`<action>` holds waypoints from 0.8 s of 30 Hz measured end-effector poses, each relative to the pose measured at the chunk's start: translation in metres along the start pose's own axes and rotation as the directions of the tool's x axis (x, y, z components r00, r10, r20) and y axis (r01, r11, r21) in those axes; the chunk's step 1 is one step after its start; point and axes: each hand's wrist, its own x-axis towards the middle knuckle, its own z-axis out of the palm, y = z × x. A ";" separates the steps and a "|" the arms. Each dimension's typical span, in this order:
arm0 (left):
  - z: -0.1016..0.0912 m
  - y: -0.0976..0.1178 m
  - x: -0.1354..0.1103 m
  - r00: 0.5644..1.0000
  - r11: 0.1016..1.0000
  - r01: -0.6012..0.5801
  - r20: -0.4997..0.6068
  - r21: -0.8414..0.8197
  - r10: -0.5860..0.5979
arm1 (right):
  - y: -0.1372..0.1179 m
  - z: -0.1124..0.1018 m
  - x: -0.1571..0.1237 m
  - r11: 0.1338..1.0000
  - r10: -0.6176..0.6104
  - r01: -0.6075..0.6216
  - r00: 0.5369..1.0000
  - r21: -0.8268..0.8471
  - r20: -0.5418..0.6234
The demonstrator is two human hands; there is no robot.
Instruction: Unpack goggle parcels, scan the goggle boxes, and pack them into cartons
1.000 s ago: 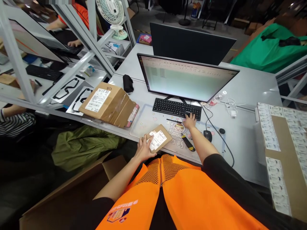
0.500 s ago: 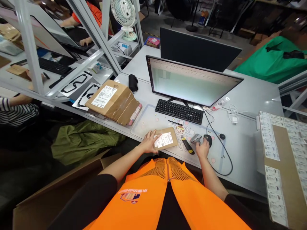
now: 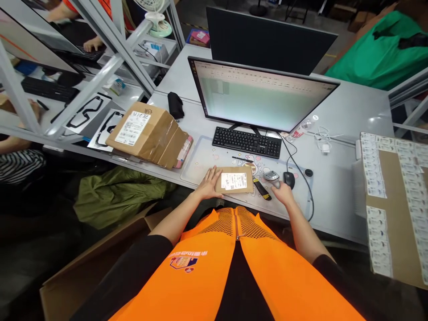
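A small flat cardboard parcel with a white shipping label lies on the desk mat. My left hand grips its left end, thumb along the near edge and fingers over the far corner. My right hand is closed around the handle of a grey barcode scanner, its head pointing away from me. Between parcel and scanner lies a yellow-and-black utility knife. A black mouse sits just beyond my right hand, and a pen lies behind the parcel.
Behind the mat stand a keyboard and a monitor. Cardboard boxes are stacked at the left beside a metal frame. At the right is a box covered in labels. An open carton stands below the desk at left.
My right hand has left the mouse and closed on the barcode scanner. The parcel, with my left hand on it, has turned straighter on the mat. My view has tilted down.
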 end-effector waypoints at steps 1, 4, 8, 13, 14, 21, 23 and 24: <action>0.000 -0.001 -0.001 1.000 1.000 0.000 0.001 -0.012 0.000 | -0.004 -0.016 -0.006 0.996 -0.088 0.087 0.995 0.021 0.041; -0.002 0.001 -0.001 1.000 0.999 0.000 0.013 -0.036 0.000 | -0.028 -0.058 -0.028 0.937 -0.350 0.345 0.923 0.059 0.159; -0.006 0.007 0.001 0.999 0.998 0.035 0.034 -0.049 -0.034 | -0.068 -0.082 -0.049 0.867 -0.445 0.484 0.859 -0.117 0.254; -0.008 0.010 0.000 0.998 0.997 0.056 0.042 -0.045 -0.054 | -0.077 -0.074 -0.043 0.859 -0.427 0.471 0.875 -0.201 0.229; -0.009 0.010 0.000 0.997 0.997 0.060 0.049 -0.042 -0.058 | -0.072 -0.070 -0.038 0.870 -0.412 0.449 0.889 -0.203 0.201; -0.017 0.019 0.001 0.987 0.992 0.124 0.103 -0.006 -0.123 | -0.034 -0.021 0.016 0.988 -0.133 0.129 0.990 -0.086 -0.041; -0.018 0.021 0.001 0.985 0.991 0.134 0.105 0.004 -0.133 | -0.027 0.002 0.027 0.998 -0.042 0.037 0.993 -0.055 -0.106; -0.018 0.022 0.001 0.985 0.991 0.135 0.104 0.006 -0.135 | -0.023 0.014 0.031 0.999 0.002 -0.007 0.991 -0.043 -0.132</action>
